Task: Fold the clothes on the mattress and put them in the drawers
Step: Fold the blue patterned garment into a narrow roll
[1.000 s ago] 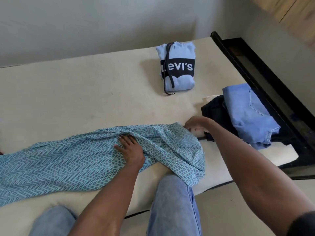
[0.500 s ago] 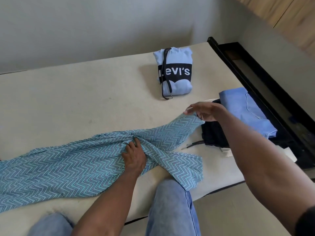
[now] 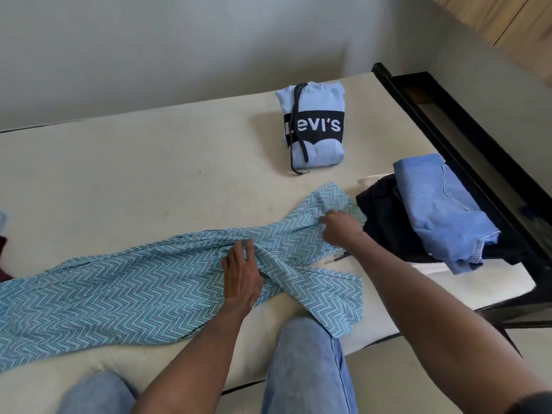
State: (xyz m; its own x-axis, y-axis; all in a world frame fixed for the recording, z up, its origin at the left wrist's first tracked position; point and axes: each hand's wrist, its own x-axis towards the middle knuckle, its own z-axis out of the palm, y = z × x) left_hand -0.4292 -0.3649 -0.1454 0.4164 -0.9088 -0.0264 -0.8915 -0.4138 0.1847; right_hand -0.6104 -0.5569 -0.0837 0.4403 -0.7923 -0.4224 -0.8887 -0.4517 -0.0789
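Non-task surroundings noted.
A pale wall [image 3: 179, 49] is seen behind; a wooden panel [image 3: 501, 16] is observed at upper right.

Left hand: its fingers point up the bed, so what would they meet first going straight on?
Only bare mattress past the zigzag cloth under the left hand, then likely the wall; depth is unclear.
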